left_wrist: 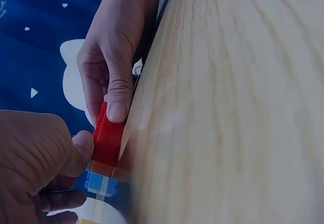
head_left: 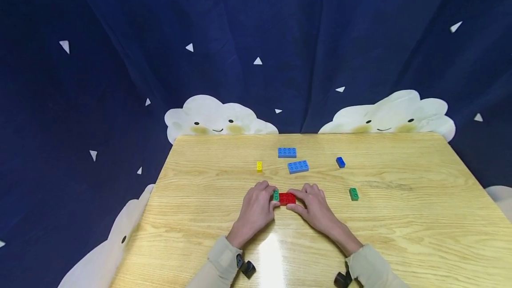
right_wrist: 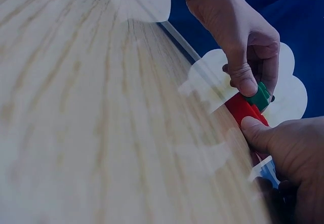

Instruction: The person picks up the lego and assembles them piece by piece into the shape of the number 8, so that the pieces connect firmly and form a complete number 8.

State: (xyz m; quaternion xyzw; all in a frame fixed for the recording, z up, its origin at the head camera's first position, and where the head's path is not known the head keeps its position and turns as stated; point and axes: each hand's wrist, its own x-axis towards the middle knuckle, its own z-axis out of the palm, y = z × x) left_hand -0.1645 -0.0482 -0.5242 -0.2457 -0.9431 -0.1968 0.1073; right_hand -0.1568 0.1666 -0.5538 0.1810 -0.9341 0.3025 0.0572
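My left hand [head_left: 258, 203] pinches a small green toy brick [head_left: 276, 195] between thumb and fingers at the left end of a red brick [head_left: 287, 198]. From the other side, my right hand [head_left: 316, 208] grips the red brick, thumb on the near face. In the right wrist view the green brick [right_wrist: 259, 96] stands above the top of the red brick [right_wrist: 238, 107]; whether their studs are locked together I cannot tell. The left wrist view shows the red brick [left_wrist: 109, 139] low on the table, while the green one is hidden there.
Beyond the hands on the wooden table [head_left: 200, 168] lie two blue eight-stud bricks [head_left: 287, 153] and a small yellow brick [head_left: 259, 166]. To the right are a small dark blue brick [head_left: 340, 162] and another green brick [head_left: 354, 194]. A navy curtain [head_left: 256, 26] hangs behind.
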